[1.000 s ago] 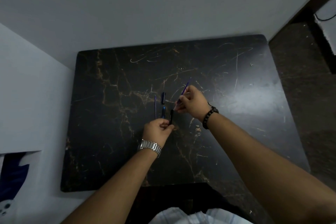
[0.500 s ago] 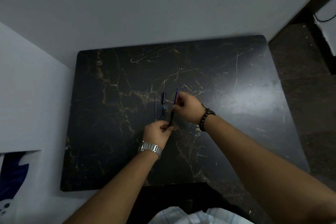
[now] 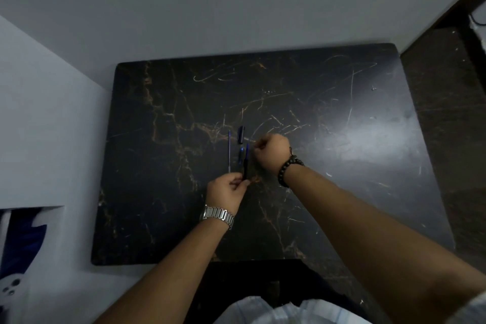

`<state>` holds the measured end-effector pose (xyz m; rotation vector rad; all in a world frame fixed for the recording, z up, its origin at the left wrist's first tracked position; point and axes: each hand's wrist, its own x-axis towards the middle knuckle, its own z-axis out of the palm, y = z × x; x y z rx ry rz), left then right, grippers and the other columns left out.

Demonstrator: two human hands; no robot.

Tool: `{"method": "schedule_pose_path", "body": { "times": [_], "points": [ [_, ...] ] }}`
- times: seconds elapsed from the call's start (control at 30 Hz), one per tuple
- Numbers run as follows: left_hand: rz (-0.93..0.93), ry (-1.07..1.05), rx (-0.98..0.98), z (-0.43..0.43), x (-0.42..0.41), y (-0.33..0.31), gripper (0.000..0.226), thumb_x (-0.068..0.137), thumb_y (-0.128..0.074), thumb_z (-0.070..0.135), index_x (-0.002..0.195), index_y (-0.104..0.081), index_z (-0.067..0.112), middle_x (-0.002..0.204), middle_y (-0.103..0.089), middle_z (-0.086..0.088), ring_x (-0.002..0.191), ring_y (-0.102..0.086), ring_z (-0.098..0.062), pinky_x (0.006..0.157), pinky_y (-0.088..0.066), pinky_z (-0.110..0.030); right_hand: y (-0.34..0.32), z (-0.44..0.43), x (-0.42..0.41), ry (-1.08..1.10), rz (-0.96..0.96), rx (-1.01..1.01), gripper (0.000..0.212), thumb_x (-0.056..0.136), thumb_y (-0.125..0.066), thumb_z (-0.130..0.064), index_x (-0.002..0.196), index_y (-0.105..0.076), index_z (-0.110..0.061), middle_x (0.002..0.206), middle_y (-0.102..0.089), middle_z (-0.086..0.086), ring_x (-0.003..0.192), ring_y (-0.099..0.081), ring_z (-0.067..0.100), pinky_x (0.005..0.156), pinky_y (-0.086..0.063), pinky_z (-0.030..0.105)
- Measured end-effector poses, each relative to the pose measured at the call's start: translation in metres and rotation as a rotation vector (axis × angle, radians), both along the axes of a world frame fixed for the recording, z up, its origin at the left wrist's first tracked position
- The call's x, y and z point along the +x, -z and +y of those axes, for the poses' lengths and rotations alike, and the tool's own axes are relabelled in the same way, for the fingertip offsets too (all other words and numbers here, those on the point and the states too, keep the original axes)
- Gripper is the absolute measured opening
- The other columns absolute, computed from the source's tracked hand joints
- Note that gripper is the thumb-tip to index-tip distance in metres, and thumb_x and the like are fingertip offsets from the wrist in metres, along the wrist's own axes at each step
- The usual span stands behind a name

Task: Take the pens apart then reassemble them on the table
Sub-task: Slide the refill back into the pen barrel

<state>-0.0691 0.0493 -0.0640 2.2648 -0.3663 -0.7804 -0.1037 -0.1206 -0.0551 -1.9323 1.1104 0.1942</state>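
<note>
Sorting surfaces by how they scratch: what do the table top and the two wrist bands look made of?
Table top: dark polished marble or marble-look laminate, with gold veins, glare and pale scratches. Watch band on the left wrist: shiny silver metal links. Bracelet on the right wrist: dark round beads, possibly wood or stone.

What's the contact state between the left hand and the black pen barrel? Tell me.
Touching. The head view shows the left hand pinching the lower end of the black pen barrel between thumb and fingertips, with no gap visible.
</note>
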Motion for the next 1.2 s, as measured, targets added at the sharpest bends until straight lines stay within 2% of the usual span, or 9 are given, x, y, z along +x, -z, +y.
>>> {"method": "schedule_pose_path", "body": {
  "times": [0.2, 0.4, 0.47, 0.6, 0.7, 0.77, 0.87, 1.07, 1.2],
  "points": [
    [-0.017, -0.023, 0.013, 0.014, 0.006, -0.001, 0.025, 0.080, -0.082, 0.019, 0.104, -0.077, 0.011, 0.086, -0.077, -0.002, 0.076, -0.072, -0.013, 0.075, -0.059, -0.026, 0.018, 0.015, 0.035, -0.053, 0.191, -0.103, 0.046, 0.079, -0.075, -0.048, 0.089, -0.068, -0.004, 0.084, -0.066, 0.009, 0.074, -0.064, 0.022, 0.059, -0.049, 0.028],
    [-0.009, -0.050, 0.017, 0.023, 0.012, -0.004, 0.023, 0.080, -0.081, 0.018, 0.102, -0.077, 0.010, 0.078, -0.071, 0.006, 0.076, -0.072, -0.013, 0.075, -0.059, -0.027, 0.019, 0.015, 0.036, -0.135, 0.256, -0.076, 0.043, 0.079, -0.080, -0.037, 0.103, -0.068, -0.004, 0.098, -0.069, 0.012, 0.090, -0.069, 0.026, 0.072, -0.059, 0.034],
    [-0.005, -0.047, 0.018, 0.024, 0.012, -0.004, 0.027, 0.081, -0.081, 0.018, 0.106, -0.077, 0.009, 0.082, -0.073, 0.003, 0.077, -0.072, -0.013, 0.075, -0.058, -0.025, 0.015, 0.011, 0.033, -0.117, 0.268, -0.004, 0.036, 0.086, -0.074, -0.035, 0.102, -0.068, -0.003, 0.091, -0.067, 0.010, 0.081, -0.067, 0.024, 0.061, -0.056, 0.033],
    [-0.008, -0.021, 0.015, 0.021, 0.013, -0.006, 0.029, 0.081, -0.081, 0.018, 0.108, -0.076, 0.009, 0.087, -0.076, -0.002, 0.074, -0.069, -0.009, 0.076, -0.057, -0.024, -0.002, 0.007, 0.015, 0.300, -0.079, 0.593, 0.019, 0.103, -0.051, -0.017, 0.109, -0.059, 0.000, 0.082, -0.069, 0.014, 0.066, -0.070, 0.025, 0.057, -0.062, 0.033],
    [-0.002, 0.005, 0.016, 0.016, 0.013, -0.006, 0.032, 0.082, -0.080, 0.020, 0.112, -0.076, 0.010, 0.092, -0.078, -0.004, 0.074, -0.068, -0.006, 0.077, -0.057, -0.023, -0.013, 0.003, 0.003, 0.478, -0.319, 0.765, 0.012, 0.107, -0.042, -0.016, 0.101, -0.049, -0.007, 0.086, -0.069, 0.016, 0.072, -0.071, 0.028, 0.066, -0.061, 0.037],
    [0.005, 0.027, 0.009, 0.012, 0.011, -0.007, 0.033, 0.082, -0.080, 0.020, 0.113, -0.075, 0.011, 0.093, -0.079, -0.004, 0.076, -0.070, -0.008, 0.076, -0.056, -0.022, -0.018, 0.000, 0.001, 0.513, -0.393, 0.793, 0.015, 0.107, -0.041, -0.017, 0.098, -0.048, -0.008, 0.089, -0.071, 0.017, 0.074, -0.073, 0.028, 0.071, -0.061, 0.040],
    [-0.002, 0.060, 0.005, 0.006, 0.008, -0.009, 0.033, 0.083, -0.079, 0.019, 0.115, -0.074, 0.010, 0.096, -0.079, -0.005, 0.077, -0.070, -0.009, 0.076, -0.055, -0.021, -0.023, -0.004, 0.000, 0.536, -0.456, 0.779, 0.016, 0.107, -0.041, -0.020, 0.098, -0.049, -0.009, 0.091, -0.073, 0.017, 0.071, -0.073, 0.027, 0.066, -0.063, 0.039],
    [-0.021, 0.093, -0.014, -0.003, 0.006, -0.011, 0.033, 0.082, -0.080, 0.018, 0.113, -0.075, 0.008, 0.095, -0.079, -0.007, 0.076, -0.070, -0.009, 0.079, -0.056, -0.022, -0.030, -0.014, -0.003, 0.519, -0.427, 0.726, 0.016, 0.105, -0.047, -0.024, 0.107, -0.056, -0.011, 0.096, -0.077, 0.012, 0.074, -0.075, 0.024, 0.065, -0.062, 0.039],
    [-0.025, 0.115, -0.005, -0.002, 0.006, -0.010, 0.033, 0.082, -0.080, 0.019, 0.113, -0.075, 0.009, 0.095, -0.079, -0.007, 0.075, -0.070, -0.009, 0.076, -0.055, -0.020, -0.032, -0.016, -0.007, 0.528, -0.419, 0.692, 0.013, 0.104, -0.048, -0.026, 0.101, -0.056, -0.017, 0.100, -0.078, 0.012, 0.076, -0.076, 0.025, 0.063, -0.062, 0.039]
  ]
}}
